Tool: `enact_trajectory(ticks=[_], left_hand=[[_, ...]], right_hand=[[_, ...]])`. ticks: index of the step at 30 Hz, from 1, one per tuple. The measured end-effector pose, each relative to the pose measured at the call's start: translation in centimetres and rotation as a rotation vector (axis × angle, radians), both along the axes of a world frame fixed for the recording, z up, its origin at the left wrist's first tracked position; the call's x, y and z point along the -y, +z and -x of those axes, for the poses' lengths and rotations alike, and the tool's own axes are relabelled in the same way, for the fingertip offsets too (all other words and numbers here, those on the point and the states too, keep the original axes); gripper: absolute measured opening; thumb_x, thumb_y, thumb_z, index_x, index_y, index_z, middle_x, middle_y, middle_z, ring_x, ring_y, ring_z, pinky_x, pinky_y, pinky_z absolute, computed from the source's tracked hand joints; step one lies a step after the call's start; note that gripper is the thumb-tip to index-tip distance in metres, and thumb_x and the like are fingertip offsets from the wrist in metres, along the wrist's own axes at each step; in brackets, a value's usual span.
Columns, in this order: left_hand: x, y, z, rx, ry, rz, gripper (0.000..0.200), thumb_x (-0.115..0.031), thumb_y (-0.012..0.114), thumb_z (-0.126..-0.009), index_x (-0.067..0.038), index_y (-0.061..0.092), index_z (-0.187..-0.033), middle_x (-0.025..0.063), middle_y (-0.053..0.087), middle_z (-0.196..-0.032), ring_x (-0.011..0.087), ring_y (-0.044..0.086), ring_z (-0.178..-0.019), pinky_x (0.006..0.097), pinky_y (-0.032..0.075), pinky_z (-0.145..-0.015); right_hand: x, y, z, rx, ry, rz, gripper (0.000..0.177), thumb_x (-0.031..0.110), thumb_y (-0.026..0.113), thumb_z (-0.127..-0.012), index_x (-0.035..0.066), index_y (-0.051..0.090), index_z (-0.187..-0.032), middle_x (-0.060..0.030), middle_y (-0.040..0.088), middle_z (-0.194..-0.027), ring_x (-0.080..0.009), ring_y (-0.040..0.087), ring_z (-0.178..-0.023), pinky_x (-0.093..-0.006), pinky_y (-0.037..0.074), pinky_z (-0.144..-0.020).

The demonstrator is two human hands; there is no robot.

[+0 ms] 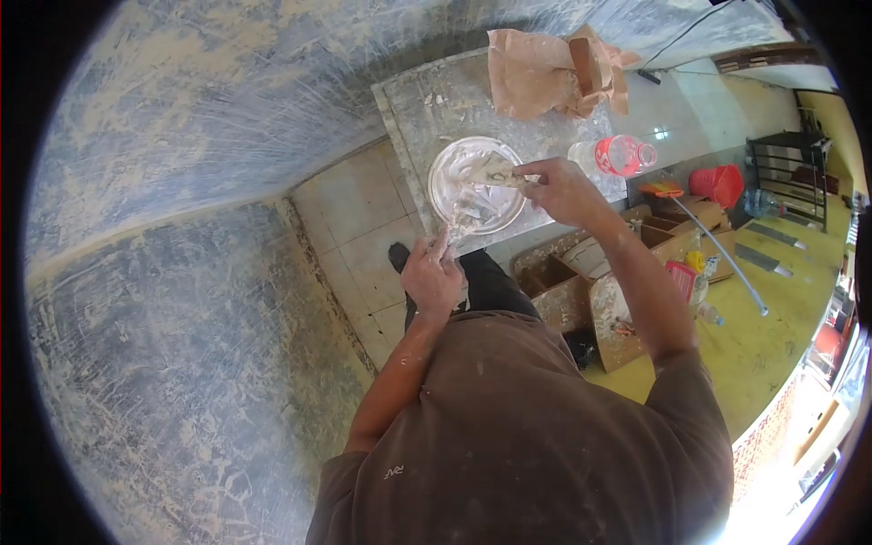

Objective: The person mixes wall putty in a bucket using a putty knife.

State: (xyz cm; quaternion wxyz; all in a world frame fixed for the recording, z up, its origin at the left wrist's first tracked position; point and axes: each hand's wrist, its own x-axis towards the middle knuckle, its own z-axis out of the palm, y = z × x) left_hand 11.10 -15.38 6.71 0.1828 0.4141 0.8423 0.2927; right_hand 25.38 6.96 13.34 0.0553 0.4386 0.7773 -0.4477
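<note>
A round tub (pixel 433 195) of white, paste-like filler stands on a spattered board-topped table. My right hand (pixel 561 191) is closed round a paste-coated scraper (pixel 498 176), which reaches over the tub from the right. From the near side, my left hand (pixel 433 280) grips a second scraper (pixel 460 214), its fingers at the tub's near rim. Both blades meet over the white paste and are smeared with it. To the right of the tub lies a clear plastic bottle (pixel 627 155) with a red label, beyond my right hand.
A torn brown paper bag (pixel 536 77) lies at the table's far side. Scraped, patchy walls (pixel 182 363) stand close on the left and ahead. On the right are a wooden compartment box (pixel 581 282), a red bucket (pixel 718 186) and a long-handled broom (pixel 722 254) on the yellow floor.
</note>
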Motion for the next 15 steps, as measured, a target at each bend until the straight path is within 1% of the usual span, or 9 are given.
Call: enact_trajectory(ticks=[3, 5, 6, 7, 8, 9, 10, 11, 15], left_hand=[[0.1, -1.0, 0.3, 0.026, 0.014, -0.086, 0.042, -0.007, 0.065, -0.082, -0.012, 0.069, -0.124, 0.0139, 0.064, -0.09, 0.0345, 0.064, -0.078, 0.0415, 0.051, -0.069], [0.3, -1.7, 0.6, 0.135, -0.008, -0.078, 0.038, -0.013, 0.06, -0.092, -0.008, 0.064, -0.13, 0.0108, 0.064, -0.085, 0.0275, 0.064, -0.071, 0.0371, 0.051, -0.066], [0.3, -1.7, 0.6, 0.129, 0.001, -0.08, 0.038, -0.013, 0.06, -0.092, -0.008, 0.064, -0.13, 0.0108, 0.064, -0.085, 0.0275, 0.064, -0.071, 0.0371, 0.051, -0.066], [0.3, -1.6, 0.2, 0.593, 0.154, -0.05, 0.033, -0.017, 0.056, -0.097, -0.006, 0.064, -0.126, 0.0078, 0.062, -0.083, 0.022, 0.061, -0.068, 0.0338, 0.05, -0.063], [0.2, -1.7, -0.1, 1.058, 0.301, -0.014, 0.031, -0.022, 0.052, -0.101, -0.003, 0.063, -0.122, 0.0047, 0.06, -0.08, 0.0165, 0.058, -0.064, 0.0304, 0.048, -0.06], [0.3, -1.6, -0.4, 1.059, 0.294, -0.002, 0.031, -0.022, 0.052, -0.101, -0.003, 0.063, -0.122, 0.0047, 0.06, -0.08, 0.0165, 0.058, -0.064, 0.0304, 0.048, -0.06], [0.1, -1.6, -0.6, 1.292, 0.332, -0.06, 0.026, -0.025, 0.048, -0.104, -0.006, 0.06, -0.118, 0.0024, 0.057, -0.081, 0.0136, 0.053, -0.064, 0.0285, 0.045, -0.058], [-0.1, -1.6, -0.8, 1.526, 0.368, -0.116, 0.023, -0.027, 0.044, -0.107, -0.008, 0.056, -0.113, 0.0, 0.054, -0.082, 0.0107, 0.049, -0.064, 0.0267, 0.042, -0.057], [-0.4, -0.5, -0.9, 1.642, 0.377, -0.14, 0.018, -0.026, 0.047, -0.106, -0.009, 0.051, -0.101, 0.0009, 0.053, -0.085, 0.011, 0.047, -0.062, 0.0258, 0.039, -0.054]], right_hand=[[0.0, 2.3, -0.4, 0.032, -0.044, 0.079, 0.036, 0.024, 0.061, -0.093, 0.004, 0.067, -0.122, -0.0123, 0.066, -0.073, -0.0181, 0.059, -0.055, -0.0346, 0.049, -0.053], [1.2, 2.7, -1.4, 0.035, -0.103, 0.168, 0.036, 0.028, 0.06, -0.095, 0.005, 0.067, -0.122, -0.0151, 0.068, -0.079, -0.0219, 0.061, -0.055, -0.037, 0.05, -0.053], [2.6, 1.5, -2.5, -0.071, -0.341, 0.439, 0.035, 0.026, 0.059, -0.097, 0.006, 0.063, -0.125, -0.0116, 0.064, -0.077, -0.0174, 0.055, -0.052, -0.0331, 0.045, -0.047], [4.1, 0.6, -3.4, -0.173, -0.583, 0.713, 0.034, 0.023, 0.058, -0.099, 0.006, 0.06, -0.128, -0.0082, 0.061, -0.075, -0.013, 0.05, -0.048, -0.0292, 0.039, -0.041], [5.9, 0.2, -3.5, -0.174, -0.588, 0.717, 0.034, 0.023, 0.058, -0.099, 0.006, 0.06, -0.128, -0.0082, 0.061, -0.075, -0.013, 0.05, -0.048, -0.0292, 0.039, -0.041], [7.9, 0.0, -2.9, -0.299, -0.756, 0.814, 0.033, 0.019, 0.058, -0.099, 0.006, 0.057, -0.129, -0.0056, 0.057, -0.072, -0.011, 0.046, -0.047, -0.0268, 0.035, -0.038], [9.6, -0.2, -2.2, -0.431, -0.927, 0.903, 0.032, 0.016, 0.058, -0.099, 0.006, 0.055, -0.129, -0.0031, 0.053, -0.068, -0.0089, 0.042, -0.046, -0.0244, 0.03, -0.036], [10.8, -0.3, -1.6, -0.455, -0.913, 0.883, 0.032, 0.016, 0.059, -0.098, 0.005, 0.055, -0.129, -0.0032, 0.054, -0.068, -0.0094, 0.044, -0.047, -0.0245, 0.031, -0.037], [13.3, -2.4, -0.4, -0.433, -0.81, 0.747, 0.035, 0.018, 0.06, -0.097, 0.004, 0.055, -0.129, -0.0039, 0.057, -0.069, -0.0106, 0.047, -0.048, -0.0257, 0.037, -0.041]])
